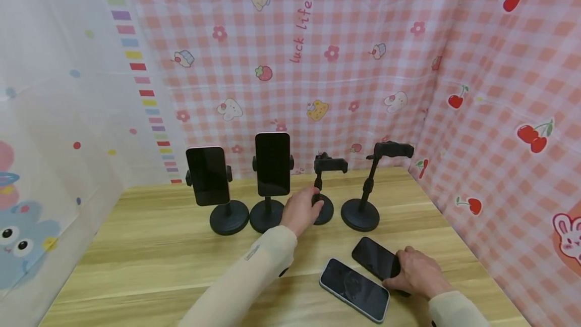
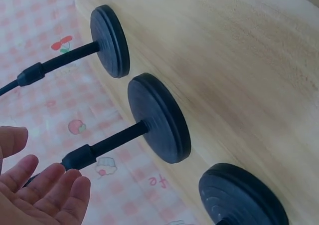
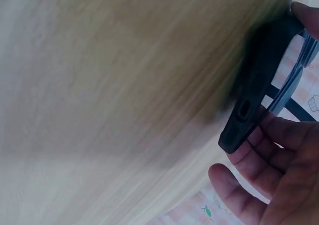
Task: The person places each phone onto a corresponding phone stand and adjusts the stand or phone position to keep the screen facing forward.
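In the head view my left hand (image 1: 302,211) is at the stem of the third phone stand (image 1: 325,212), which has a round black base and a bare clamp on top. The left wrist view shows the fingers of this hand (image 2: 47,197) loosely extended beside the stem of that stand (image 2: 162,119), not curled round it. My right hand (image 1: 419,270) grips a black smartphone (image 1: 373,256) by its long edges near one end. From the right wrist, thumb and fingers hold opposite sides of the phone (image 3: 259,70), its charging port end facing the camera, close over the table.
A second smartphone (image 1: 354,289) with a light frame lies beside the held one. Two stands at left carry upright phones (image 1: 209,175) (image 1: 273,165). A fourth stand (image 1: 360,214) with a bare clamp stands at right. Patterned cloth (image 1: 290,90) hangs behind the wooden table (image 1: 150,246).
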A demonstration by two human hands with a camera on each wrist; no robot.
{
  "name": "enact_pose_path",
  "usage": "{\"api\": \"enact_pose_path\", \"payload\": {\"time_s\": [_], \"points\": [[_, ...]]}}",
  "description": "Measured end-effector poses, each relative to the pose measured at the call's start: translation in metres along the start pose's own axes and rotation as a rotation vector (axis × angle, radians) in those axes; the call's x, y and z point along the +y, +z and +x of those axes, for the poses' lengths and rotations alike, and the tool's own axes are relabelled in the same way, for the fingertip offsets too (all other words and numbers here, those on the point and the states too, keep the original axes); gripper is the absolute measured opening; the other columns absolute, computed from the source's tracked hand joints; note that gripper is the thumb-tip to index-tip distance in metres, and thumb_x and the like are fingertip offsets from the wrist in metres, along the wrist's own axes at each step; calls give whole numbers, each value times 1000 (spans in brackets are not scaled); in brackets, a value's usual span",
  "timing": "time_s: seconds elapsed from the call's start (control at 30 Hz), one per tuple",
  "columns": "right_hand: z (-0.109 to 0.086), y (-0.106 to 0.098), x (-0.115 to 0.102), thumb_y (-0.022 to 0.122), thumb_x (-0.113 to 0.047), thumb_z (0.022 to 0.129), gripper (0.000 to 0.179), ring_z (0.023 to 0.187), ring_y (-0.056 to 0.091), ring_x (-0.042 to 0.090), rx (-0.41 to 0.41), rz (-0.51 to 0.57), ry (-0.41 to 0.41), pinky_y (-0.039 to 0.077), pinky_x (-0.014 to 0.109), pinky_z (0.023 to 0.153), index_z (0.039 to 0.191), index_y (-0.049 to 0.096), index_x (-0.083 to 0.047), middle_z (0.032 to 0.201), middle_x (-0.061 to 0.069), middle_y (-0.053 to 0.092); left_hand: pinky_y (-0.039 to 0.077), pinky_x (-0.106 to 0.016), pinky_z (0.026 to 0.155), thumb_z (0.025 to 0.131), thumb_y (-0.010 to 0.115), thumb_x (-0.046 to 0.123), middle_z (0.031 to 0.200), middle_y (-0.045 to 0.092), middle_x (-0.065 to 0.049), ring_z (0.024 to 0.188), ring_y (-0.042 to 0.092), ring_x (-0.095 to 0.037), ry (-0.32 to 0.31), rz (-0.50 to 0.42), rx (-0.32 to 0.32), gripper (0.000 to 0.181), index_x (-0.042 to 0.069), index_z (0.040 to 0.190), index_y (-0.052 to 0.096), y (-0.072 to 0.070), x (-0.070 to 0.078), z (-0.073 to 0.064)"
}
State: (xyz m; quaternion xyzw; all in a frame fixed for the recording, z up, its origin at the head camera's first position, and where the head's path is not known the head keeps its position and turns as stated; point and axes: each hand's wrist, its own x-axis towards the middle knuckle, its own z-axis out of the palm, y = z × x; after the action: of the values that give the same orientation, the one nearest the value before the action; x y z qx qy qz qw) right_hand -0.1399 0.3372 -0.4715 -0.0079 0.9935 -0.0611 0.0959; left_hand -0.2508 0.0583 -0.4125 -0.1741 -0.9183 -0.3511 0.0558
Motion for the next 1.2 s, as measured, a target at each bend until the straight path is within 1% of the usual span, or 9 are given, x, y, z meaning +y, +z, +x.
{"api": "enact_pose_path", "payload": {"time_s": [0.13, 0.27, 0.4, 0.6, 0.73, 0.83, 0.97, 1.07, 1.2], "points": [[-1, -2, -2, 81, -62, 65, 72, 71, 52, 21, 20, -16, 9, 48, 42, 64, 97, 63, -1, 83, 6, 52, 48, -41, 98, 98, 65, 24, 128, 64, -8, 116, 61, -24, 28, 24, -19, 35, 8, 129, 65, -3, 3, -5], [-3, -3, -4, 80, -60, 66, 67, 68, 52, 21, 69, -23, 32, 47, 42, 61, 93, 62, -1, 79, 6, 52, 48, -41, 98, 98, 65, 24, 128, 64, -8, 117, 61, -24, 61, 39, -25, 35, 8, 128, 65, -6, 5, -9], [-4, -5, -9, 78, -59, 68, 65, 67, 52, 22, 118, 12, 66, 46, 42, 60, 91, 62, -1, 77, 5, 52, 48, -41, 98, 98, 64, 26, 130, 63, -7, 118, 60, -24, 80, 54, -31, 35, 9, 128, 65, -10, 5, -12], [-3, -16, -22, 74, -67, 71, 80, 74, 56, 23, 131, 162, 134, 48, 44, 64, 107, 64, 3, 87, 6, 60, 48, -41, 98, 98, 64, 27, 131, 63, -7, 119, 60, -23, 87, 42, -28, 34, 12, 129, 65, -14, 6, -18], [-2, -20, -32, 73, -70, 72, 86, 79, 59, 25, 166, 249, 160, 49, 46, 67, 116, 63, 3, 95, 9, 65, 47, -42, 100, 99, 63, 27, 132, 62, -8, 120, 59, -25, 101, 23, -22, 36, 10, 130, 64, -18, 8, -23], [-2, -22, -38, 72, -70, 72, 86, 82, 61, 27, 215, 295, 159, 49, 49, 70, 118, 63, 3, 99, 12, 66, 46, -42, 101, 100, 62, 29, 133, 61, -9, 121, 58, -25, 120, 15, -19, 38, 9, 132, 63, -20, 11, -26], [-3, -23, -47, 75, -61, 76, 80, 87, 61, 29, 284, 394, 147, 50, 50, 76, 121, 62, 3, 104, 16, 65, 46, -42, 101, 101, 60, 30, 134, 60, -8, 122, 58, -25, 139, 8, -4, 37, 11, 132, 62, -23, 15, -30], [-3, -23, -54, 76, -59, 78, 82, 91, 61, 32, 325, 468, 139, 50, 51, 80, 125, 58, 7, 110, 21, 64, 46, -42, 102, 101, 59, 31, 135, 60, -8, 123, 57, -25, 144, -11, 21, 38, 11, 133, 61, -26, 17, -32], [-4, -24, -61, 74, -61, 79, 87, 98, 59, 36, 373, 513, 141, 48, 53, 85, 129, 55, 8, 117, 26, 61, 45, -43, 102, 102, 57, 31, 136, 59, -8, 123, 57, -25, 158, -44, 65, 40, 11, 136, 59, -28, 18, -33]]}}
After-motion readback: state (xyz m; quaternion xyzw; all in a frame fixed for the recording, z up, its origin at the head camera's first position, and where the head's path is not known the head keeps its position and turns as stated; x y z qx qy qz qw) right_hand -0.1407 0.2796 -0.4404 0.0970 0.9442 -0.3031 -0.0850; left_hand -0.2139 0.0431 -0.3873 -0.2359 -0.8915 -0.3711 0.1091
